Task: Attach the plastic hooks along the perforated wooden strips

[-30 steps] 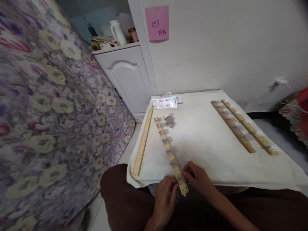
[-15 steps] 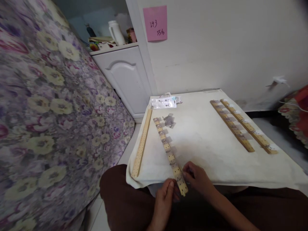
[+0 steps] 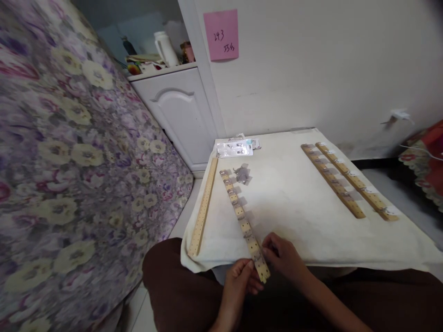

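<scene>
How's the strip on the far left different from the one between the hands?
The left strip is bare; the middle strip carries several metal pieces. The left strip lies wholly on the cloth; the middle strip's near end juts past the cloth's edge. Both are long, narrow and pale.

The surface's [image 3: 287, 184] middle lies open. The metal-fitted strip [image 3: 238, 212] and a plain strip [image 3: 204, 207] obstruct its left, two strips [image 3: 332, 180] its right.
</scene>
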Motion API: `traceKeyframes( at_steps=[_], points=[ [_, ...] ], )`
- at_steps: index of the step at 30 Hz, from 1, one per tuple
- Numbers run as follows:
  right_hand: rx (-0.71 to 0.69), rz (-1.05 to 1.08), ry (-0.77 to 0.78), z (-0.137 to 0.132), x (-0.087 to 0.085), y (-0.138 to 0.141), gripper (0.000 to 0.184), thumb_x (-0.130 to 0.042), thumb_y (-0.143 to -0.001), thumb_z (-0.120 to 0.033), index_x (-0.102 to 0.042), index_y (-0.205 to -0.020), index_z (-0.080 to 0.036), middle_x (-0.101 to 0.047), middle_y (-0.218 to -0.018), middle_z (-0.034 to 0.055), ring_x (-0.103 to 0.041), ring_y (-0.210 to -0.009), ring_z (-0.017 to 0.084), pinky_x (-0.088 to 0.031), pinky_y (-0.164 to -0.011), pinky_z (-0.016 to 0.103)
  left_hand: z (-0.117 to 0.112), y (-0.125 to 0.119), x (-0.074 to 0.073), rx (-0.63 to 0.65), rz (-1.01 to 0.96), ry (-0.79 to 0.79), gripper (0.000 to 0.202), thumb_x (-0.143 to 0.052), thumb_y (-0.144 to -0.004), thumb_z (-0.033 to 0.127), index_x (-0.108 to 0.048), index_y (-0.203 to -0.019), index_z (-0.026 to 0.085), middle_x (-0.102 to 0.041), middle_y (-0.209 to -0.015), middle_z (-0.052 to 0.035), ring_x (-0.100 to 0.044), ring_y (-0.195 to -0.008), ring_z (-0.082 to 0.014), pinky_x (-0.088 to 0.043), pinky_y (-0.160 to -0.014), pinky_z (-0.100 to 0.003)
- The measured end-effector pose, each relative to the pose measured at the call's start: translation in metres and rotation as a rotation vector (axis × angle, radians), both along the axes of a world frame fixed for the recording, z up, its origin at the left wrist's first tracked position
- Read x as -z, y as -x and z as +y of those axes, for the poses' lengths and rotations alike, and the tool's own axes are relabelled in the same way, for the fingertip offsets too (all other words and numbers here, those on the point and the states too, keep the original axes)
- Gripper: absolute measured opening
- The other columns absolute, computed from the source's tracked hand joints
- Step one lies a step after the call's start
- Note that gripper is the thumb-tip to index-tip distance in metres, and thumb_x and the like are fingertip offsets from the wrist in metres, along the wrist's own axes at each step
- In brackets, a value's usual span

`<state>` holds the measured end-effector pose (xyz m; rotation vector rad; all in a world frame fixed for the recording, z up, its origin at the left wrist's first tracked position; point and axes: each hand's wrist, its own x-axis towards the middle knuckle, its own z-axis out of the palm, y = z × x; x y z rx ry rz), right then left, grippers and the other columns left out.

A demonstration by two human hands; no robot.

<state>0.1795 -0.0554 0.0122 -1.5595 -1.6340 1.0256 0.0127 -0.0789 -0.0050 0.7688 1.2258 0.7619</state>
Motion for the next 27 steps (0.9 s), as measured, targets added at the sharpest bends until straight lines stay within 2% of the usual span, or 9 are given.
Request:
traceKeyframes(
  at_steps=[10,16,27],
  points=[
    [0.0,0.013,-0.018,0.0,0.001,0.0,0.003,-0.049,-0.077,-0.021,-0.051,-0.077,-0.019,-0.053,-0.062,-0.0031,-0.048,-0.059,0.013,-0.033,-0.056,0.024,-0.002,0.002,-0.009,0.006,-0.065,0.009,0.038,-0.066,-0.072,0.05,-0.06,-0.076,0.012,-0.064,-0.063,0.0004,-0.06,-0.049,-0.0087,-0.039,-0.046,-0.017],
    [0.006,0.023,-0.003,0.0,0.002,0.001,0.003,-0.049,-0.076,-0.02,-0.052,-0.076,-0.019,-0.052,-0.061,-0.0036,-0.048,-0.058,0.013,-0.033,-0.056,0.023,-0.002,0.002,-0.007,-0.005,-0.057,0.032,0.037,-0.069,-0.07,0.046,-0.06,-0.081,0.012,-0.064,-0.062,0.0007,-0.06,-0.048,-0.0086,-0.039,-0.045,-0.017],
    [0.001,0.017,-0.011,0.0,-0.002,0.001,0.004,-0.048,-0.076,-0.02,-0.052,-0.076,-0.019,-0.052,-0.06,-0.0038,-0.047,-0.058,0.012,-0.032,-0.055,0.023,-0.002,-0.004,-0.013,-0.025,-0.093,0.101,0.036,-0.07,-0.066,0.047,-0.057,-0.071,0.013,-0.061,-0.058,0.0022,-0.058,-0.043,-0.0084,-0.036,-0.041,-0.016]
  ],
)
